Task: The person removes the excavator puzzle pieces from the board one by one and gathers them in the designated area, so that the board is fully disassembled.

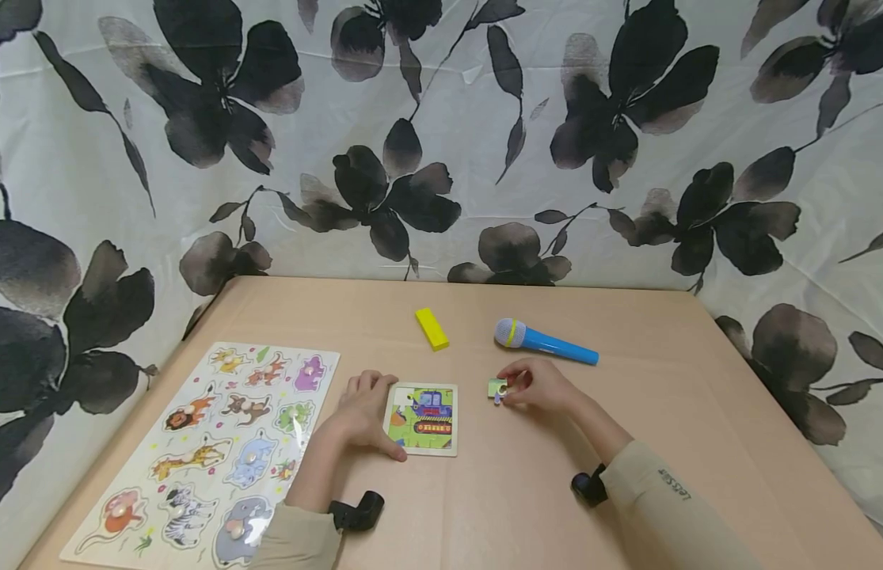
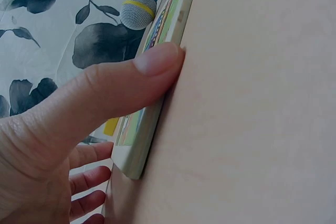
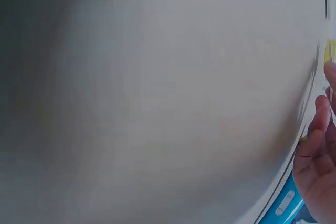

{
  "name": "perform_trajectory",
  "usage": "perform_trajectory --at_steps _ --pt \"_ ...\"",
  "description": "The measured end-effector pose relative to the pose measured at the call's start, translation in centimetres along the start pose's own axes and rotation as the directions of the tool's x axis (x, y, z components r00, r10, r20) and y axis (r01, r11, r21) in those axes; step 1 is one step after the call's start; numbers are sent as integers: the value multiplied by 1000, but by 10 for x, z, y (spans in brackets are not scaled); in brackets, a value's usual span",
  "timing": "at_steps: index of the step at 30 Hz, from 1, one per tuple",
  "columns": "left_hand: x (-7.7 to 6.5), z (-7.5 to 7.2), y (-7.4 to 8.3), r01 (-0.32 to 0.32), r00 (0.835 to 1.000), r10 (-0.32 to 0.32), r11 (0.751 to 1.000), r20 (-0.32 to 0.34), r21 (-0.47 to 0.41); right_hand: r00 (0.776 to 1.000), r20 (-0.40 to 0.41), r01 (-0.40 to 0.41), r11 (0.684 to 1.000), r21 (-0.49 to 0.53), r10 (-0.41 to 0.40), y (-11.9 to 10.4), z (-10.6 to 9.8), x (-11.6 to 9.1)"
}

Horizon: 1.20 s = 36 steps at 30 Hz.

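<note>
A small square jigsaw puzzle with a vehicle picture in a pale frame lies in the middle of the table. My left hand holds it at the left side, the thumb along its near edge, as the left wrist view also shows, and the other fingers by its far left corner. To the right, my right hand pinches a small green and white puzzle piece between thumb and fingertips. In the right wrist view only part of this hand shows at the right border.
Beyond the right hand lies a blue toy microphone. A yellow block sits behind the puzzle. On the left is a large animal board. A floral cloth hangs behind the table.
</note>
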<state>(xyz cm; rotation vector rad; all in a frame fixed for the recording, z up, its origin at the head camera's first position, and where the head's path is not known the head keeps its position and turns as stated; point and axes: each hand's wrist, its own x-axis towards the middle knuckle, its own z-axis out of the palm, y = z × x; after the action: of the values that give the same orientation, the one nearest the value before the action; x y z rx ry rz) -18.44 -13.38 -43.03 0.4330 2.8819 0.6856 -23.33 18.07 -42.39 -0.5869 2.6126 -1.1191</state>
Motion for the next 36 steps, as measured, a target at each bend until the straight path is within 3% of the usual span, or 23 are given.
perform_trajectory --at_steps 9,22,36 --pt "0 -1 0 9 1000 -9 1000 3 -3 998 25 -51 999 14 50 5 -8 -2" --pt "1 -1 2 -7 1000 7 1000 4 -4 998 36 -55 998 32 54 4 -11 -4" --pt "0 0 0 0 1000 0 1000 1 0 1000 10 -2 999 32 2 -4 -6 -1"
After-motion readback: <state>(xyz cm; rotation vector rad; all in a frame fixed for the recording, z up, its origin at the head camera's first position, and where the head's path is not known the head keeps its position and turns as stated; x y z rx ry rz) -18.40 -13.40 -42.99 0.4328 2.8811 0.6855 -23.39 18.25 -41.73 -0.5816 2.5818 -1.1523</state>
